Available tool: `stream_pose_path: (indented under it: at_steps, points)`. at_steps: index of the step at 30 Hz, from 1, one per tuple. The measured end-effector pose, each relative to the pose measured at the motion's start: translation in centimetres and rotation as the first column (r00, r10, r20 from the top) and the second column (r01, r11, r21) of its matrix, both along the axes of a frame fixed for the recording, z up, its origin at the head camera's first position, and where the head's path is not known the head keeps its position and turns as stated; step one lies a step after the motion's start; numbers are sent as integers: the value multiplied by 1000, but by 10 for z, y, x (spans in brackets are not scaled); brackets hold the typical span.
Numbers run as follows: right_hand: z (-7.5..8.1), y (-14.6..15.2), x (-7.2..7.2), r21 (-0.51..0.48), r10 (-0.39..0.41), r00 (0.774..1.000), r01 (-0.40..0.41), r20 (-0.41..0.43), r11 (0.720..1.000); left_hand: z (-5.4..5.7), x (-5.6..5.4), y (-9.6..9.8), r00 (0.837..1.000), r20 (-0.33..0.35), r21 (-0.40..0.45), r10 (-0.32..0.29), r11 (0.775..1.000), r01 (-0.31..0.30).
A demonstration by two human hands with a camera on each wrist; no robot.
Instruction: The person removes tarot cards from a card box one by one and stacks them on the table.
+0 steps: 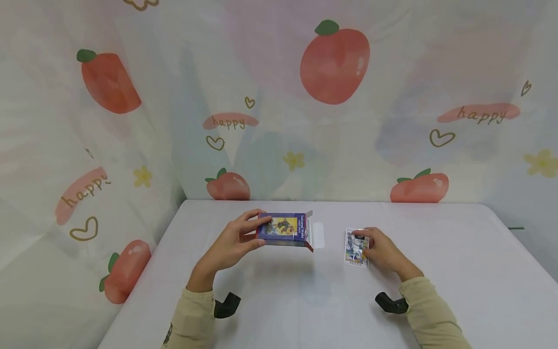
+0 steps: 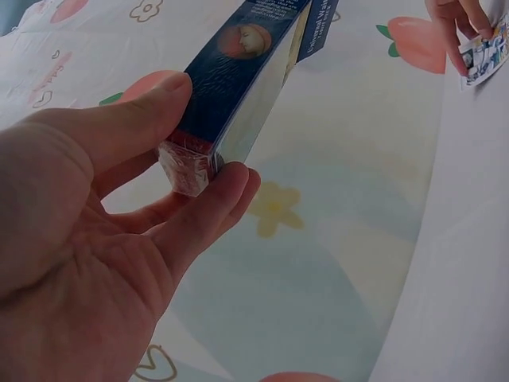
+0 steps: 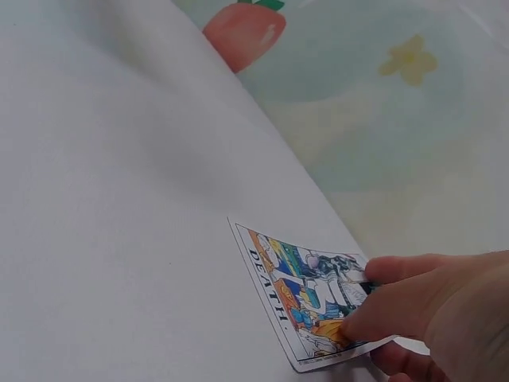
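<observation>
My left hand [image 1: 235, 242] pinches the left end of a card box [image 1: 283, 228], thumb along the near side, fingers reaching over the face and the far side. My right hand [image 1: 383, 249] pinches one card [image 1: 356, 249] by its right edge, between thumb and fingers.

Position: box raised above the white tablecloth [image 1: 279, 310], its mouth and pale flap [image 1: 318, 235] pointing right. Card to the right of the box, apart from it; whether its left edge touches the cloth, I cannot tell.

Handling, estimated: card very light, thin and springy, with a slight bow in the right wrist view. Its face probably slides easily; a hard squeeze could crease it. Best hold: a light pinch at the edge. Box probably light too, but how full it is I cannot tell. Its walls look like thin board, likely to dent under pressure; grip the sides at the left end, away from the flaps.

Materials: box oblong, glossy blue print, crinkled clear film [image 2: 187, 171] at the gripped end. Card rectangular, white-bordered, lettered "DEATH". Tablecloth smooth and matt, faintly creased.
</observation>
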State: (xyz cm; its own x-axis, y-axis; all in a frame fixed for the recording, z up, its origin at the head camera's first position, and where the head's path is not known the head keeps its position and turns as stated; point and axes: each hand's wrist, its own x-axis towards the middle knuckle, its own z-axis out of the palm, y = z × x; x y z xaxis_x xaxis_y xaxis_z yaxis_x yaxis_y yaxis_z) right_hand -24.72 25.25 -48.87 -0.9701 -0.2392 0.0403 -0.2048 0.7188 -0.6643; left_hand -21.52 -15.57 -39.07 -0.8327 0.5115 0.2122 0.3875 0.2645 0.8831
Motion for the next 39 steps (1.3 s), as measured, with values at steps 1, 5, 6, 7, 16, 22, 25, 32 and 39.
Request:
stream_pose_path:
  at_steps: [1,5,6,7,16,22,25,32,39]
  points:
    - [-1,0,0,-2,5,1000,-5,-3,1000,0,0,0,1000,0,4,-1,1000,1]
    - [-4,-3,1,-13,27,999,-27,-22,1000,0,1,-1,1000,-3,13,-5,1000,5]
    - [-4,-4,1,-17,34,999,-34,-27,999,1,1,-1,1000,-4,14,-4,1000,4]
    - [-4,-5,1,-16,39,999,-39,-31,999,1,1,-2,1000,-4,12,-4,1000,4]
    - [-3,-7,1,12,60,998,-60,-22,998,0,-1,-1,1000,5,10,-4,1000,4]
    - [-2,-8,1,40,51,999,-51,-1,998,-1,-1,-2,1000,8,12,0,1000,-1]
    - [-1,-9,1,53,48,999,-48,8,997,0,-1,-2,1000,9,12,0,1000,0]
    - [-1,-8,1,52,42,999,-42,1,998,1,0,-2,1000,5,6,5,1000,-5]
    - [-2,-6,-1,50,27,1000,-26,-10,998,1,-1,-2,1000,8,8,4,1000,-4]
